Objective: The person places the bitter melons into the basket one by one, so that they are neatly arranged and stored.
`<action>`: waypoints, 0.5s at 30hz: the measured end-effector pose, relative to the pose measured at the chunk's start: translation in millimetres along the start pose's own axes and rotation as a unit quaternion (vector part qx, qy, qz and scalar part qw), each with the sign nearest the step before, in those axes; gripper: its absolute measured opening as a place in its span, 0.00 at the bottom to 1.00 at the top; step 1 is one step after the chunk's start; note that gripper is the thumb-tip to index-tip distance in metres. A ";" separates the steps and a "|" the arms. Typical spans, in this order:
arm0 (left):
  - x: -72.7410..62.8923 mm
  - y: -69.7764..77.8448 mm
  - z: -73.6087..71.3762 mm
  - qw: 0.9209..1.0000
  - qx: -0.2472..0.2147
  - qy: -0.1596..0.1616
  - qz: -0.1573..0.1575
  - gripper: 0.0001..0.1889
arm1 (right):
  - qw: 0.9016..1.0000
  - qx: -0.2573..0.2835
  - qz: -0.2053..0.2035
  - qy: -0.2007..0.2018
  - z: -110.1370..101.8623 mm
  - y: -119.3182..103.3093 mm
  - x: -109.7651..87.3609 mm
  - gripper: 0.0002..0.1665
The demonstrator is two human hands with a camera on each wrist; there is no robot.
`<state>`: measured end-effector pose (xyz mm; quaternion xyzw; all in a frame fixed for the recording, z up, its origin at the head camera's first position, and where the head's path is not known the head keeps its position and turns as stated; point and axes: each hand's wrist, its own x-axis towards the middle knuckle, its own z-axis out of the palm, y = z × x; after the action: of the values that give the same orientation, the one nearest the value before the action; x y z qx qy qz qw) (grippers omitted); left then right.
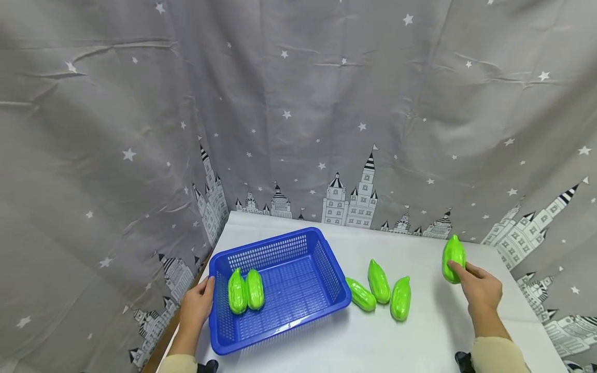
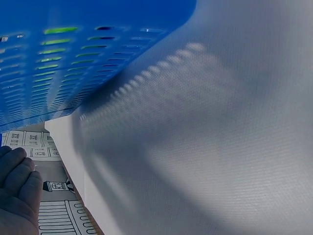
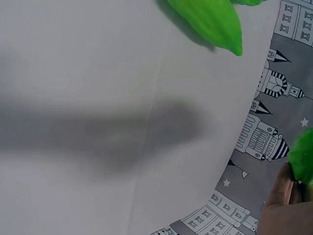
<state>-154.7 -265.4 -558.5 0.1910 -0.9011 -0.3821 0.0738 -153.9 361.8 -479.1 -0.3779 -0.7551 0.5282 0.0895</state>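
Note:
At the left of the table, my left hand [image 1: 197,305] grips the left rim of a blue plastic basket [image 1: 280,327], with the thumb at the rim. Two shiny green gourds [image 1: 238,292] with pointed tips lie side by side in the basket's left part. My right hand [image 1: 482,287] holds another green gourd [image 1: 453,254] above the table's right side, its tip pointing up. In the right wrist view, part of this held gourd [image 3: 302,156] shows at the right edge. Three more green gourds [image 1: 379,282] lie on the table right of the basket.
A white-covered table [image 1: 345,342] carries everything. Behind it and along its sides hangs a grey curtain [image 1: 298,103] printed with stars and castles. The table's left edge [image 1: 172,331] runs close beside my left hand.

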 end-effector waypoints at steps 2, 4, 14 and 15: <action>-0.7 0.1 0.9 1.000 0.001 0.000 -0.005 0.36 | 1.000 -0.002 0.000 -0.001 0.2 -0.1 0.3 0.48; -1.1 0.7 1.2 1.000 0.002 0.000 -0.006 0.36 | 1.000 -0.005 0.000 -0.004 0.3 -1.1 0.6 0.49; -2.4 5.1 -1.6 1.000 -0.009 -0.009 -0.010 0.38 | 1.000 -0.008 -0.017 -0.024 10.5 -15.2 -0.4 0.49; -3.0 5.0 -2.2 1.000 -0.009 -0.009 -0.012 0.37 | 0.999 -0.008 -0.017 -0.029 13.8 -16.6 -1.2 0.49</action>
<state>-152.8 -262.5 -553.4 0.1977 -0.8961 -0.3925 0.0629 -168.3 348.3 -470.3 -0.3502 -0.7678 0.5315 0.0738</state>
